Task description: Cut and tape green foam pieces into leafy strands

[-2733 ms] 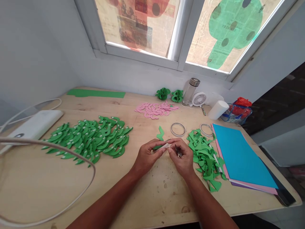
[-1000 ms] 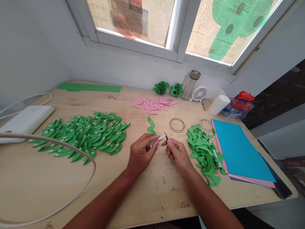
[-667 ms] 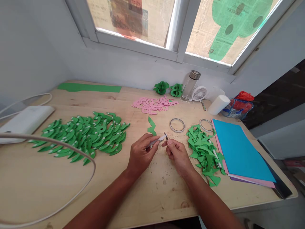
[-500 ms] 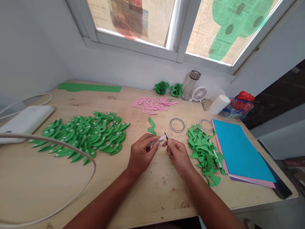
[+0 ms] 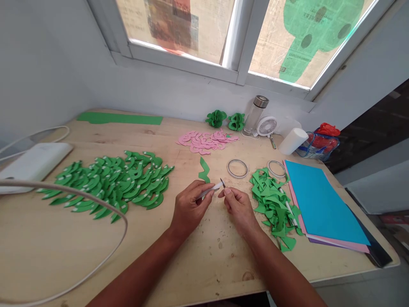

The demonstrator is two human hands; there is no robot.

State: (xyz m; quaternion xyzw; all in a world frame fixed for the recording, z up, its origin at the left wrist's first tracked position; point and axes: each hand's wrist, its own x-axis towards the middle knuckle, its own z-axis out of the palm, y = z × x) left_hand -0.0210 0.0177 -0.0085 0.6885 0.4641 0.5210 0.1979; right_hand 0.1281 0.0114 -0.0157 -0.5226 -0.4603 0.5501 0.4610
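My left hand (image 5: 191, 204) pinches a slim white-and-grey strip-like object (image 5: 209, 190), which points to the right. Facing it, my right hand (image 5: 238, 207) has its fingers closed on a small dark pointed tool (image 5: 223, 183), whose tip is close to the end of the white object. Just beyond my left hand lies a wavy green paper piece (image 5: 203, 169) on the wooden table (image 5: 204, 264). A heap of green paper scraps (image 5: 276, 204) lies to the right of my right hand.
Green cut pieces (image 5: 111, 181) with white tabs cover the left. Pink pieces (image 5: 206, 140), two tape rings (image 5: 237, 169), green paper balls (image 5: 216, 118), a bottle (image 5: 255, 113) and a fan (image 5: 266, 125) stand or lie behind. Blue sheets (image 5: 326, 200) lie right; a cable (image 5: 123, 230) crosses the left foreground.
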